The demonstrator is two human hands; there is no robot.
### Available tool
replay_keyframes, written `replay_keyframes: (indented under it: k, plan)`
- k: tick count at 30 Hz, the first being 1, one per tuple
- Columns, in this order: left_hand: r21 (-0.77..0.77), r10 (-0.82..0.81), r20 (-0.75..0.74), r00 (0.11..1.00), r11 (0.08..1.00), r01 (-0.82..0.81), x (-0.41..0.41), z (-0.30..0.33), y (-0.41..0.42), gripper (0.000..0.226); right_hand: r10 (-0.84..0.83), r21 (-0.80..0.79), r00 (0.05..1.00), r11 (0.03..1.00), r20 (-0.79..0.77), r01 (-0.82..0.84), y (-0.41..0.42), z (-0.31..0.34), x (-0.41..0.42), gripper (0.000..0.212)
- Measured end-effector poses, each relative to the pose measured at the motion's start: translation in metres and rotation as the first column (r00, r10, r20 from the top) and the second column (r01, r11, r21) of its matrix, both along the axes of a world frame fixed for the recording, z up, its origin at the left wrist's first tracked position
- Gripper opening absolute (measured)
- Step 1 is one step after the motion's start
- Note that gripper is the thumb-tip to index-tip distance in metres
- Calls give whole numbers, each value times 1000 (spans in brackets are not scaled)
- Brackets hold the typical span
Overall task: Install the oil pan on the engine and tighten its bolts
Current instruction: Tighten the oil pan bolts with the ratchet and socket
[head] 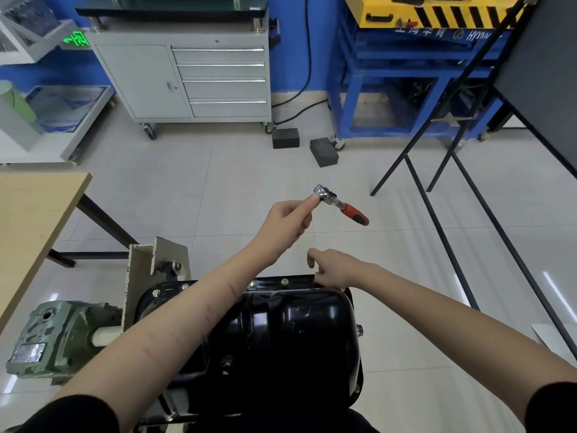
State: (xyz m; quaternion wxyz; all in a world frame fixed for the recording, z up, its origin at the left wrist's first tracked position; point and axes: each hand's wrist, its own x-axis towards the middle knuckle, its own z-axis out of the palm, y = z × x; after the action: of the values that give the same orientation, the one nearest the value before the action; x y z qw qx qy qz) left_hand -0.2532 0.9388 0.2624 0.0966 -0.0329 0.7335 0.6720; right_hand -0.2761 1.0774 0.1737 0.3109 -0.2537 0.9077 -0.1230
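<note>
The oil pan [290, 335], glossy black, sits at the 6 o'clock area of the view, seated on the engine with its closed bottom facing up. Its long axis runs from 9 o'clock to 3 o'clock. Silver bolts [284, 281] stand in the far flange; another row shows at the 9 o'clock end. The pan's inside is hidden.

The left hand [288, 218] is raised above and beyond the pan, toward 12 o'clock. Its grip is closed: the fingers are curled and the fingertips pinch the ratchet wrench [341, 205] just under the chrome head. The wrench's long axis points from the head at 10 o'clock to the red and black handle at 4 o'clock; the handle hangs free in the air.

The right hand [332, 267] rests at the far flange of the pan near its 3 o'clock corner. Its fingers curl down onto the rim; whether they hold anything there cannot be told.

A green gearbox [53, 339] lies at 8 o'clock, joined to a beige stand bracket [140, 270]. Its grey label is unreadable. A wooden table [34, 220] stands at 9 o'clock. A grey drawer cabinet [199, 79] stands at 11 o'clock. A blue frame [390, 76] at 1 o'clock carries white writing, partly readable as "HYXN".
</note>
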Motion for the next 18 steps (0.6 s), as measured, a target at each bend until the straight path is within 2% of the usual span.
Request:
replay_keyframes:
  k: [6,11,18]
  plan:
    - [1,-2,5,1000,1000,2,-1,-1,1,52,-13,-50,997,999,79,17,12,2,0,14]
    - [1,-3,14,1000,1000,3,-1,-1,3,54,49,-40,994,998,-101,-53,19,-5,7,18]
    - [-5,0,16,1000,1000,0,0,0,2,55,185,2,949,982,-255,-191,23,-3,8,18]
